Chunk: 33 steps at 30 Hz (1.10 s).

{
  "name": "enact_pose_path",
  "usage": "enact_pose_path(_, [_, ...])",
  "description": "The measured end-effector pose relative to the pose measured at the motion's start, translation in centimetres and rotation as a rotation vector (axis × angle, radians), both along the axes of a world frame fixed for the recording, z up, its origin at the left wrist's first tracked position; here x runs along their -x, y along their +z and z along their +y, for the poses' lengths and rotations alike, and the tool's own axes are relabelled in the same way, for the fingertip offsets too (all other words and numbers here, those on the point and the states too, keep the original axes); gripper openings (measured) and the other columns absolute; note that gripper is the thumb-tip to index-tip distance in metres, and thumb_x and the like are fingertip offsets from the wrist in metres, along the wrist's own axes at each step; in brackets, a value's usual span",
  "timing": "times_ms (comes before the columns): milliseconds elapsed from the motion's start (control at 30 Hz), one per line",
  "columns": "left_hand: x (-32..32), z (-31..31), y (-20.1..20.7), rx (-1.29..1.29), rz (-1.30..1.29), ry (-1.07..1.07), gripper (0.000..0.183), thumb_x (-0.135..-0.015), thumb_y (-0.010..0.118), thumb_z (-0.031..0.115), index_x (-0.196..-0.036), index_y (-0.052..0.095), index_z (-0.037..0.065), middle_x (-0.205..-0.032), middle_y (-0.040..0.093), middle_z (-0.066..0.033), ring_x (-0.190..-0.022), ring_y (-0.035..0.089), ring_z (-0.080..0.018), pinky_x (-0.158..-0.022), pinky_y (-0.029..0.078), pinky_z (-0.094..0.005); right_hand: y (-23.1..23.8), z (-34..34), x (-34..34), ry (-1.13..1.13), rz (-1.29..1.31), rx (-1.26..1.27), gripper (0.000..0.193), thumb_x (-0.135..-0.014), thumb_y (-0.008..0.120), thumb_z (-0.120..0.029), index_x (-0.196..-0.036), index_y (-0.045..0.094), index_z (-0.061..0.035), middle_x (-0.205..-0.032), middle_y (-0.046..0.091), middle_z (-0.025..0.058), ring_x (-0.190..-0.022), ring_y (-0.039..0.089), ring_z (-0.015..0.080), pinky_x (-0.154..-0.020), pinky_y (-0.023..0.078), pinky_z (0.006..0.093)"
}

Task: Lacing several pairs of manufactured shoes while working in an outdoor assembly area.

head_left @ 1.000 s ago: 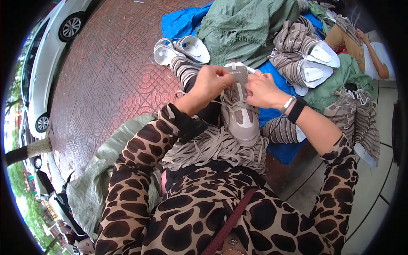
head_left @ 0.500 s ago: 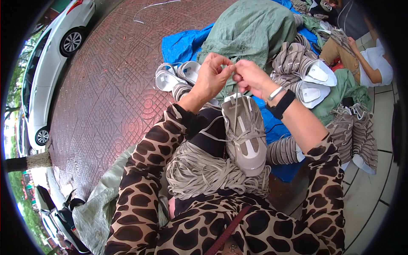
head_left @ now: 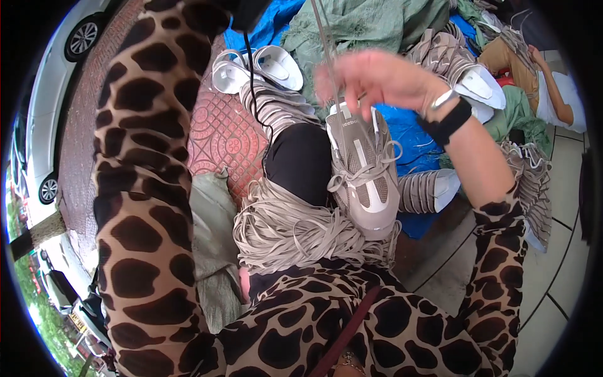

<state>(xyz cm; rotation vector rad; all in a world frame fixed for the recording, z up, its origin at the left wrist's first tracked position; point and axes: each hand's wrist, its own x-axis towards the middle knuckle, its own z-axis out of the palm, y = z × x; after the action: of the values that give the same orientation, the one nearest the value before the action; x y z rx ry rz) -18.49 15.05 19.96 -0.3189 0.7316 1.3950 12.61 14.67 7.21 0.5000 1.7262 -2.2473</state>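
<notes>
A taupe sneaker upper (head_left: 367, 204) rests toe toward me on my lap, its flat lace crossed and looped over the front. A pale strand of lace (head_left: 323, 34) stretches from the shoe's far end up past the top edge. My right hand (head_left: 383, 78) is beside that strand, above the shoe; its fingers are smeared by motion, so its grip is unclear. My left arm (head_left: 147, 188) reaches upward, and its hand lies outside the picture. Under the shoe, a thick bundle of loose beige laces (head_left: 282, 229) covers my lap.
Nested shoe uppers (head_left: 276, 94) lie ahead on the left, with more stacks (head_left: 430, 191) on the right. Green sheeting (head_left: 370, 28) and a blue tarp (head_left: 408, 141) spread beyond. A black cord (head_left: 252, 81) hangs at left. Another person (head_left: 556, 94) sits far right; a car (head_left: 53, 107) stands left.
My hands were together above the shoe and have parted. The left has swung up out of view; the right is blurred by motion. The lace on the shoe now shows loops at both sides.
</notes>
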Motion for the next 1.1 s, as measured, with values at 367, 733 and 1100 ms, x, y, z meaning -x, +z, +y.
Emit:
enact_pose_path(367, [-30.6,-21.2,-17.0,-1.009,1.894,-0.543,0.053,-0.073,0.064,0.011,-0.122,0.05,-0.002,-0.119,0.054,-0.0186,-0.111,0.052,-0.0327,-0.095,0.043,-0.0402,1.2,7.2,4.5,-0.108,-0.137,-0.243,0.025,-0.096,0.04,-0.02,-0.092,0.054,0.0011,-0.083,0.064,0.0178,-0.063,0.063,0.0214,-0.055,0.054,0.0299])
enact_pose_path(733, [-32.2,-23.5,-18.9,-0.706,1.798,-0.622,0.038,-0.079,0.062,0.012,-0.114,0.053,-0.001,-0.118,0.053,-0.0193,-0.11,0.053,-0.0311,-0.087,0.045,-0.0396,-1.8,6.9,8.2,-0.158,0.502,-0.866,0.025,-0.089,0.045,-0.017,-0.078,0.06,0.0001,-0.07,0.061,0.004,-0.059,0.058,0.0136,-0.056,0.047,0.0264])
enact_pose_path(1100, [-29.3,-19.4,-18.9,-0.072,2.135,-1.02,0.018,-0.078,0.056,0.022,-0.081,0.057,0.005,-0.066,0.063,-0.0155,-0.064,0.063,-0.0333,-0.058,0.05,-0.0426,-6.9,1.5,-2.6,0.136,0.057,-0.771,0.032,-0.093,0.047,-0.027,-0.077,0.061,-0.0027,-0.072,0.061,0.0013,-0.066,0.055,0.0077,-0.063,0.046,0.0221])
